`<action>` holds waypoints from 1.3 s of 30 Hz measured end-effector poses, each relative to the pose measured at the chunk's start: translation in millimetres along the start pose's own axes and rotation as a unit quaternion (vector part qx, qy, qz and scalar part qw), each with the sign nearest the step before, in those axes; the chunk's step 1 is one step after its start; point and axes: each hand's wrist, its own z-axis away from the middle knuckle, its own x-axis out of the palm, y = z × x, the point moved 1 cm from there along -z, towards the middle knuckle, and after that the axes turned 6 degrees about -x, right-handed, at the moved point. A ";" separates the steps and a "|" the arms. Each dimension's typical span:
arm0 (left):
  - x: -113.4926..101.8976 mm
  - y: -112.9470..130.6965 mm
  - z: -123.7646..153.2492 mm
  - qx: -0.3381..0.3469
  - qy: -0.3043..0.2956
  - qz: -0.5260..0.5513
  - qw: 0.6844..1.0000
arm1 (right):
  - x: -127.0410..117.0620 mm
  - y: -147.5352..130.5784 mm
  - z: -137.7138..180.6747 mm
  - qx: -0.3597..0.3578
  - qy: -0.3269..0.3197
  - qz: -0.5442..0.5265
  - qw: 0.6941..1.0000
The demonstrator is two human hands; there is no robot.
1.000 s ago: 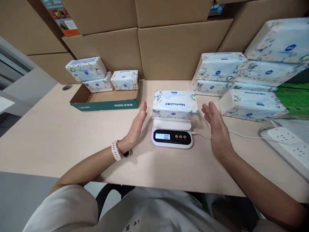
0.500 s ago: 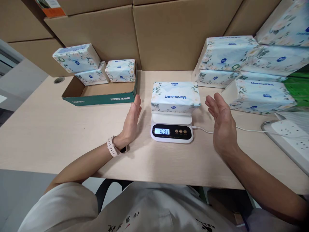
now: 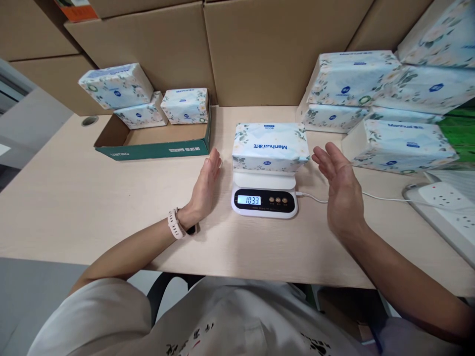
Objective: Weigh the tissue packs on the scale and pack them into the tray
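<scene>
A floral pack of tissues (image 3: 270, 143) lies on a white digital scale (image 3: 264, 202), whose lit display reads 103.3. To the pack's left, my left hand (image 3: 205, 188) is held upright on edge, fingers stretched out, a gap between it and the pack. My right hand (image 3: 343, 195) mirrors it on the other side, fingers extended, palm towards the pack and close to its right end without touching. Both hands hold nothing. A pale wristband (image 3: 175, 225) is on my left wrist.
At the back left, a green-fronted open carton (image 3: 156, 152) holds several tissue packs. More tissue packs (image 3: 408, 143) are stacked at the right. A white cable (image 3: 386, 199) runs from the scale towards a power strip (image 3: 445, 198). Cardboard boxes (image 3: 260, 54) line the back.
Both hands have shifted slightly inward towards the tissue pack. The pack stays on the scale and the reading is unchanged. The view has tilted very slightly.
</scene>
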 end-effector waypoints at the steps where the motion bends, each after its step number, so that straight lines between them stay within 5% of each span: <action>1: -0.1 -0.4 -0.2 -0.001 -0.001 0.003 1.000 | 0.0 0.1 -0.2 0.002 0.001 -0.001 1.000; 39: -2.2 -5.1 -2.1 0.037 -0.006 -0.020 0.999 | 1.0 -1.5 2.3 0.011 -0.042 0.030 0.999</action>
